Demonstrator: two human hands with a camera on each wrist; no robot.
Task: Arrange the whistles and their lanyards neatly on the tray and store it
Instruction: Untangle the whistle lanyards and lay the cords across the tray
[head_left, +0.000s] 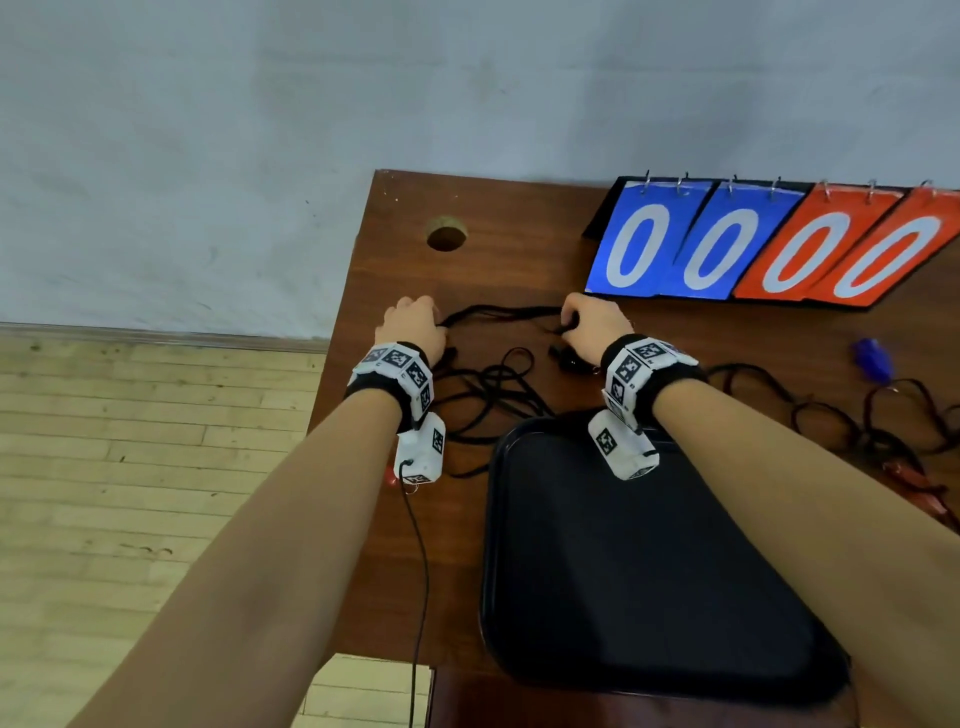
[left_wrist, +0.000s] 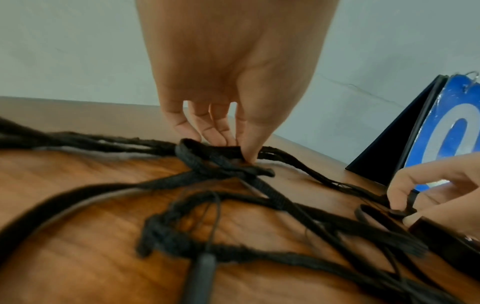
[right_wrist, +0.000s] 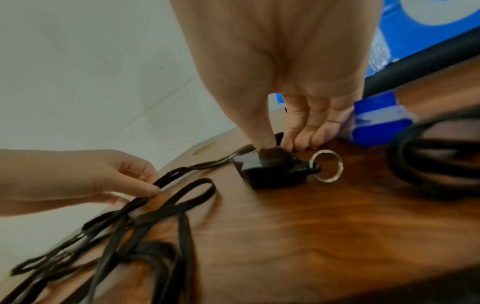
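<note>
A black lanyard (head_left: 501, 312) is stretched flat on the wooden table between my hands. My left hand (left_wrist: 246, 153) pinches its folded left end (right_wrist: 161, 182) between thumb and fingertips. My right hand (right_wrist: 280, 144) pinches the other end against the table, right above a black whistle (right_wrist: 272, 171) with a metal key ring (right_wrist: 327, 169). In the head view that whistle (head_left: 569, 359) lies under my right palm. The black tray (head_left: 649, 561) sits nearer to me, below both wrists. More black cord (head_left: 488, 395) lies tangled between the hands and the tray.
A blue whistle (head_left: 874, 358) lies to the right, with looped black cords (head_left: 831, 415) and a red whistle (head_left: 911, 475) beyond it. A blue and red flip scoreboard (head_left: 769, 244) stands at the back. A round hole (head_left: 447, 235) is in the table's far left corner. The table's left edge is beside my left hand.
</note>
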